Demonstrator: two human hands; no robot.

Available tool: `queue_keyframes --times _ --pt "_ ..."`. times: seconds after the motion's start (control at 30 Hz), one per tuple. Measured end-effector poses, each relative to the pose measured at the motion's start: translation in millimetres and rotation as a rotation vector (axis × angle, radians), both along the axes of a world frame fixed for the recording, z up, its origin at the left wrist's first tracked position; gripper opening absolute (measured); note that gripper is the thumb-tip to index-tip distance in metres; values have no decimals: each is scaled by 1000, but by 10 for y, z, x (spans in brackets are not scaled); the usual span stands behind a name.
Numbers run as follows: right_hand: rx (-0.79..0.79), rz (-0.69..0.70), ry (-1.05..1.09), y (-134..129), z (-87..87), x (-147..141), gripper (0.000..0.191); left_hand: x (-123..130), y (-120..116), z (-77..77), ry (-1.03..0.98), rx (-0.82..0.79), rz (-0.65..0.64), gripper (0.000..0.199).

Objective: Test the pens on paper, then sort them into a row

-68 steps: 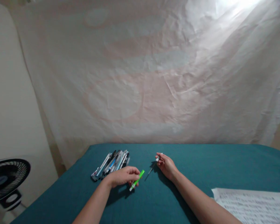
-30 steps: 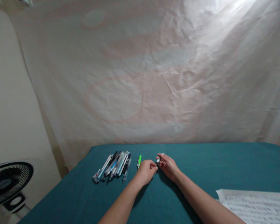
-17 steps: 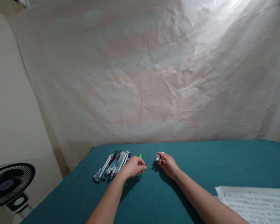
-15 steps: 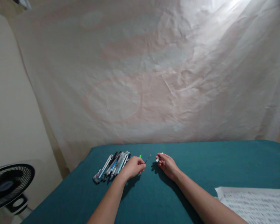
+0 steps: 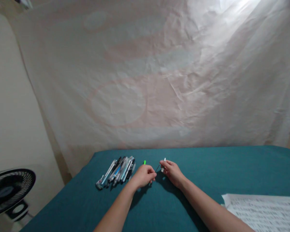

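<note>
And across the whole back, a crumpled pale grey-and-pink sheet [image 5: 145, 80] is hung, its upper right brightly lit! Off to the left, a plain off-white wall [image 5: 12, 106] is seen, fronted by a round black fan [image 5: 11, 190], cut off by the view's edge. Below, a dark teal cloth [image 5: 232, 174] is spread, partly covered at lower right by a white paper [image 5: 261, 209] filled with blurred dark rows.

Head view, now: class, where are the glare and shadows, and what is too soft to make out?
Head view: bright glare at the upper right of the hanging sheet; head view: dark shadows on the green cloth below the left hand and right hand; head view: marks on the paper blurred beyond reading, fine details of the thin rod and white piece lost.
</note>
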State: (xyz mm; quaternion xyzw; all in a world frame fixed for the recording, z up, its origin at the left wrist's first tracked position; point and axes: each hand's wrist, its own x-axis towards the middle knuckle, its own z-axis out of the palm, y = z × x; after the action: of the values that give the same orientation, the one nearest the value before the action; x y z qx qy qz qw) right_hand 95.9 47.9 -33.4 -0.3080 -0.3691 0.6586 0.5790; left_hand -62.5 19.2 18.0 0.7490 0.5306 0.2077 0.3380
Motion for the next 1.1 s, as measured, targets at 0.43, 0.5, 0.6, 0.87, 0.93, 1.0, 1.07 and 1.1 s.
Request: queue_keyframes --times 0.43,0.5,0.6,0.87,0.93,1.0,1.07,1.1 --pt "121 47 -124 -29 -38 -13 25 27 49 22 -175 20 123 29" --pt "142 64 -151 -38 -30 -14 25 68 39 4 -194 13 126 29" --pt "168 85 -186 -46 -17 -8 25 119 10 -21 -196 11 129 29" --pt "190 56 -233 -53 -8 -12 30 -14 186 11 -2 61 233 28" --pt "187 42 -239 -42 -18 -19 31 -129 316 49 103 79 305 25" --pt "184 35 -247 -32 -27 -24 32 -229 445 83 222 79 378 21" --pt "183 34 -254 -27 -32 -27 33 -290 551 97 333 62 433 18" --pt "182 34 -258 -26 -33 -28 33 -304 593 96 381 50 453 17"
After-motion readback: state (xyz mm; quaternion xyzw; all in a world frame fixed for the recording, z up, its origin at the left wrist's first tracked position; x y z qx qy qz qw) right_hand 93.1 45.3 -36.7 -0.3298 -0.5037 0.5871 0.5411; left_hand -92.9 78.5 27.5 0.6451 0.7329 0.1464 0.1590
